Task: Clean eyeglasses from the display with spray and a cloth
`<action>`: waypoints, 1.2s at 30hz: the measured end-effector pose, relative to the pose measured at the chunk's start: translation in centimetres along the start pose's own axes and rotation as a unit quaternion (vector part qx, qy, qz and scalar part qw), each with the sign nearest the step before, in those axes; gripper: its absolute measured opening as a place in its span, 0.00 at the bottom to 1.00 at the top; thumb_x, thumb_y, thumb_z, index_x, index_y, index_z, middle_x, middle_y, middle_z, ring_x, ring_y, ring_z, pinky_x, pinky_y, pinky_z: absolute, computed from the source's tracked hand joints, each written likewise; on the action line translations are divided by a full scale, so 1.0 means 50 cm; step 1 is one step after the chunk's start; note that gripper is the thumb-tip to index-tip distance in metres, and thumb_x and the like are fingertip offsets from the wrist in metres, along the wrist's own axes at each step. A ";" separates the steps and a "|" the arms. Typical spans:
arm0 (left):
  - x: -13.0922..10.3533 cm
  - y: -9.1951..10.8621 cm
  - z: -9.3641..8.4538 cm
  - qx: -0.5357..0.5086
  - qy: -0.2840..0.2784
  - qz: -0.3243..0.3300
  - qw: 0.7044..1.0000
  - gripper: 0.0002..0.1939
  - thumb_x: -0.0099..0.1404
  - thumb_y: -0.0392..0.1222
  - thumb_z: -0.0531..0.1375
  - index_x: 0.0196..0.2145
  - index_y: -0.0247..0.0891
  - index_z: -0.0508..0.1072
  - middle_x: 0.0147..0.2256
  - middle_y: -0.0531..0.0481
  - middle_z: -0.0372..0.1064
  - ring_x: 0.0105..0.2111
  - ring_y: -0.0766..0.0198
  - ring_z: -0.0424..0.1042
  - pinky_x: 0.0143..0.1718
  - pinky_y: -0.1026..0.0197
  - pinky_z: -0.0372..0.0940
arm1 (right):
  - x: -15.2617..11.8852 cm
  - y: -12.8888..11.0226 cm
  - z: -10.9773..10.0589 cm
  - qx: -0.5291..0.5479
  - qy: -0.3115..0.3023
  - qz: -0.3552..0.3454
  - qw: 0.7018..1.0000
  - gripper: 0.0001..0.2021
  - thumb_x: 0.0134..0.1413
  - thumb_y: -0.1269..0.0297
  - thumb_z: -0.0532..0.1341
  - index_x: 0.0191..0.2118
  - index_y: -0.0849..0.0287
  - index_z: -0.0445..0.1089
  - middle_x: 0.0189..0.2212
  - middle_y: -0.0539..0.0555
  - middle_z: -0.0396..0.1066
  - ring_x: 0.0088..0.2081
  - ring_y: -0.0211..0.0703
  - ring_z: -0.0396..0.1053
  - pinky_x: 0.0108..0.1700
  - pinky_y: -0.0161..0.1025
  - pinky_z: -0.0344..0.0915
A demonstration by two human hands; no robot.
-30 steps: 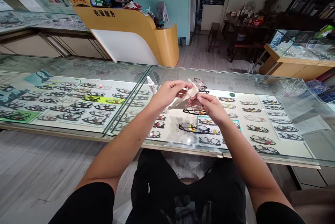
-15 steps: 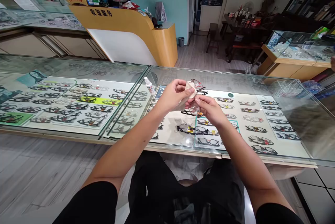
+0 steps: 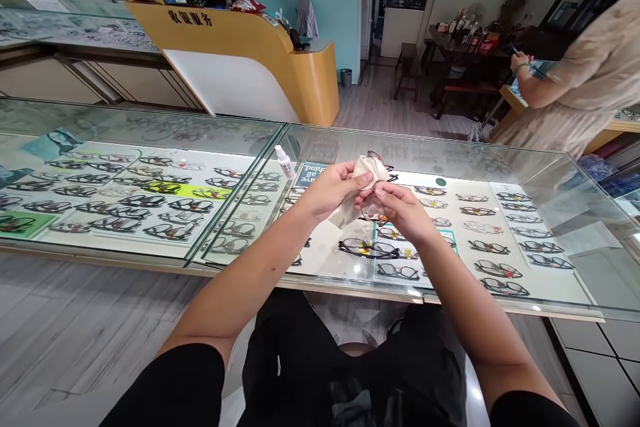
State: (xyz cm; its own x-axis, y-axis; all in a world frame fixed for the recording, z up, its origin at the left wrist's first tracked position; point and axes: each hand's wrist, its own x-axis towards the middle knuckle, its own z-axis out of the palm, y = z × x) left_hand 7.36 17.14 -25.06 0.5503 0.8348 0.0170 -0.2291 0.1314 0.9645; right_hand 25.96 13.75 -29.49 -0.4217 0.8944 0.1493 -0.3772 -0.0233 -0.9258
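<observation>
Eyeglasses (image 3: 373, 208) look light, thin-rimmed and a bit fragile; lenses likely slippery, so hold by rim or bridge. Right hand (image 3: 406, 212) pinches the rim; left hand (image 3: 327, 191) pinches a soft, limp cloth (image 3: 369, 166) against them. Eyeglasses are between both hands, above the tabletop (image 3: 325, 260). Spray bottle (image 3: 285, 162) stands beyond the left wrist.

Both hands (image 3: 367, 197) hold glasses (image 3: 373, 207) and cloth (image 3: 367, 169).
</observation>
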 end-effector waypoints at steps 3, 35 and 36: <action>0.008 0.001 -0.007 0.007 -0.019 -0.007 1.000 0.23 0.60 0.52 0.77 0.40 0.33 0.75 0.23 0.56 0.67 0.19 0.72 0.65 0.23 0.66 0.65 | 0.001 -0.002 0.004 0.012 0.009 0.011 1.000 0.16 0.61 0.46 0.72 0.43 0.55 0.84 0.40 0.55 0.84 0.41 0.45 0.81 0.45 0.39 0.74; 0.018 -0.064 -0.034 -0.032 0.004 0.043 0.999 0.26 0.69 0.66 0.65 0.36 0.36 0.72 0.18 0.54 0.67 0.14 0.67 0.65 0.17 0.64 0.65 | -0.001 0.010 0.013 -0.065 0.017 0.030 0.997 0.19 0.64 0.45 0.69 0.43 0.58 0.83 0.38 0.56 0.83 0.41 0.45 0.79 0.44 0.40 0.73; 0.018 -0.061 -0.037 -0.034 -0.007 0.040 0.999 0.26 0.69 0.66 0.65 0.38 0.36 0.73 0.19 0.54 0.68 0.15 0.66 0.67 0.18 0.64 0.66 | -0.002 0.008 0.011 -0.056 0.024 0.033 0.998 0.19 0.64 0.45 0.70 0.43 0.58 0.83 0.38 0.56 0.83 0.41 0.45 0.79 0.44 0.40 0.73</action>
State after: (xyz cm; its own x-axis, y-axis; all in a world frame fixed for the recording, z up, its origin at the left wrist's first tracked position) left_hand 7.07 18.45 -28.45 0.5394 0.8365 0.0971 -0.3268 0.1017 0.9396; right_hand 25.40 13.39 -29.68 -0.4016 0.9129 0.0728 -0.2537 -0.0345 -0.9667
